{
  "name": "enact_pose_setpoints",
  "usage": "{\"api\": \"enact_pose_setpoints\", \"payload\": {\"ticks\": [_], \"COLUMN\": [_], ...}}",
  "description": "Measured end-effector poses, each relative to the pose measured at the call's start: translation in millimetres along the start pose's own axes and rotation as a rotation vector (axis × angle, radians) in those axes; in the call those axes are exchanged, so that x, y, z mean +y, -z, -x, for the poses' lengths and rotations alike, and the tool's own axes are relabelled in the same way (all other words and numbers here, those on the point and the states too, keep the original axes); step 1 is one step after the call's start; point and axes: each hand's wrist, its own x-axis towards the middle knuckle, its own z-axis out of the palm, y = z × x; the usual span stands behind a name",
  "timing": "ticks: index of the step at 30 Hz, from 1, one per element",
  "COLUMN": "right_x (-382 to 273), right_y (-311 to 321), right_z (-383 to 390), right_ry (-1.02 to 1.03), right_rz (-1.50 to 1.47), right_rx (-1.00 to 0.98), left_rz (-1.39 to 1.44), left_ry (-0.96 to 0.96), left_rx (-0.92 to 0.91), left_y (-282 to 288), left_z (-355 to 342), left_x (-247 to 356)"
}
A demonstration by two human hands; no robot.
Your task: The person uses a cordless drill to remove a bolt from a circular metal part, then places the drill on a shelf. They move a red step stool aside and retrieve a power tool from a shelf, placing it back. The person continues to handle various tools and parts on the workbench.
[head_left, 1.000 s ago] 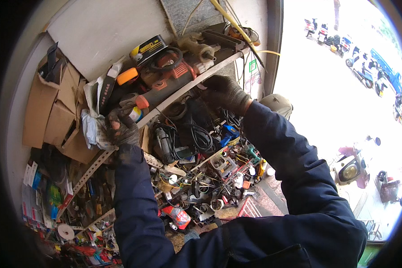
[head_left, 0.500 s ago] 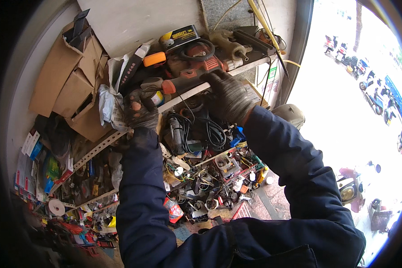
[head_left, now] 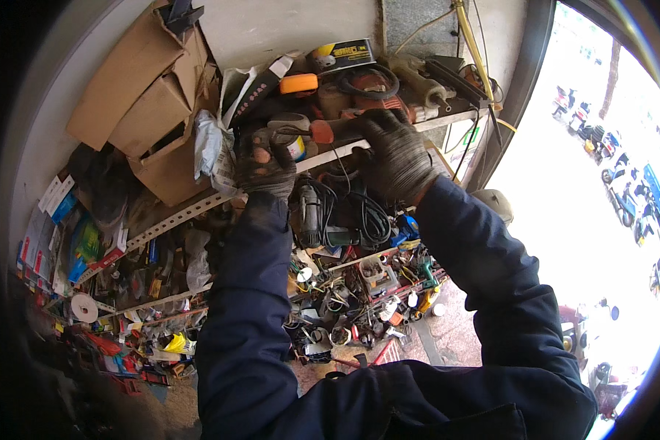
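At the shelf's front edge lies a dark power tool with a grey head and a red collar, which looks like an angle grinder (head_left: 322, 132). My right hand (head_left: 397, 155), in a dirty grey work glove, is wrapped over its body and hides most of the rear part. Beside the grey head, my gloved left hand (head_left: 265, 167) has its fingers curled up against the tool; its exact grip is partly hidden. Between the left hand and the shelf edge shows a small round container (head_left: 297, 149) with a yellow and blue label.
On the shelf (head_left: 328, 155) sit an orange case (head_left: 298, 83), a black and yellow box (head_left: 341, 54) and a coiled dark hose. Torn cardboard boxes (head_left: 143, 95) lean at left. Corded tools (head_left: 312, 213) and many small parts crowd the lower shelves. A doorway opens at right.
The whole view has shifted, so the shelf now appears farther right. My right hand has moved slightly left along the tool and covers more of its body. My left hand stays by the head.
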Motion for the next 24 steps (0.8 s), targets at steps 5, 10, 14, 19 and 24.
{"api": "enact_pose_setpoints", "payload": {"ticks": [5,10,14,19,24], "right_x": [33.9,75.0,72.7,64.9,70.5], "right_y": [20.6,37.7,31.6,30.1,31.7], "right_z": [-24.5,-57.1,-78.3,-89.5,-96.2], "right_ry": [0.024,-0.202,-0.109,-0.106,-0.028], "right_rz": [0.121,0.111,0.043,0.091,0.288], "right_rx": [0.266,0.087,-0.133,-0.323,-0.259], "left_rz": [0.019,0.093,-0.017,-0.034,-0.055], "left_ry": [-0.004,-0.041,-0.1,-0.145,-0.193], "left_rx": [-0.058,0.034,0.068,0.015,0.078], "left_y": [-6.2,1.2,6.9,4.7,0.6], "left_z": [-0.9,2.4,0.7,-3.4,1.6], "left_x": [-10.7,-1.2,4.8,0.4,-1.6]}}
